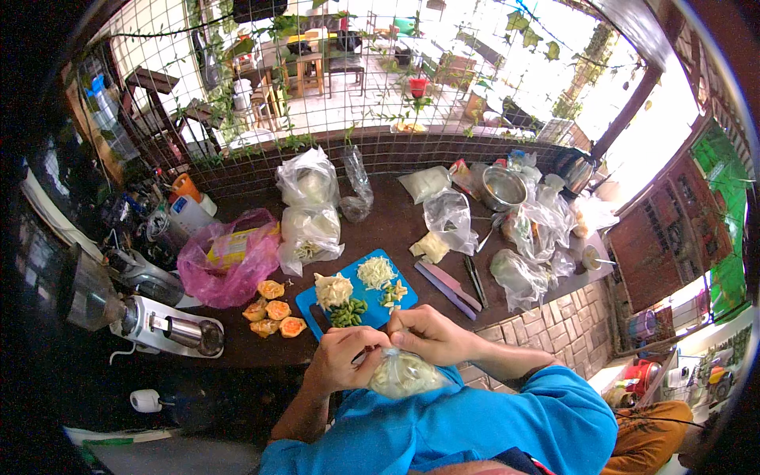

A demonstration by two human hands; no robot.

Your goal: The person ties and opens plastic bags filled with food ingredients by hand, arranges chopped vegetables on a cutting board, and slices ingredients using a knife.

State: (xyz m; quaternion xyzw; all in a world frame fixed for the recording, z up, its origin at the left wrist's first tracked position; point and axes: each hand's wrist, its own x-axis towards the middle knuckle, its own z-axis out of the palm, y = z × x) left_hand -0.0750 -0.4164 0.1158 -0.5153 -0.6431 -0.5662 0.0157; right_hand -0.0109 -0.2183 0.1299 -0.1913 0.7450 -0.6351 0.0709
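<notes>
My left hand and my right hand meet at the gathered neck of a clear plastic bag, their fingertips pinching it. Pale, sliced food fills the bag, which hangs against my blue shirt. Just beyond my hands lies a blue cutting board. It bears a heap of white shreds, a pale, lumpy heap, chopped green pieces and smaller yellow-green pieces. Left of the board are several orange, cup-like halves, perhaps of fruit or vegetable.
Two knives, one pink and one purple, lie right of the board beside black tongs. Further right are a metal bowl and filled plastic bags. A pink bag and a coffee grinder stand left. Wire mesh rises behind the table.
</notes>
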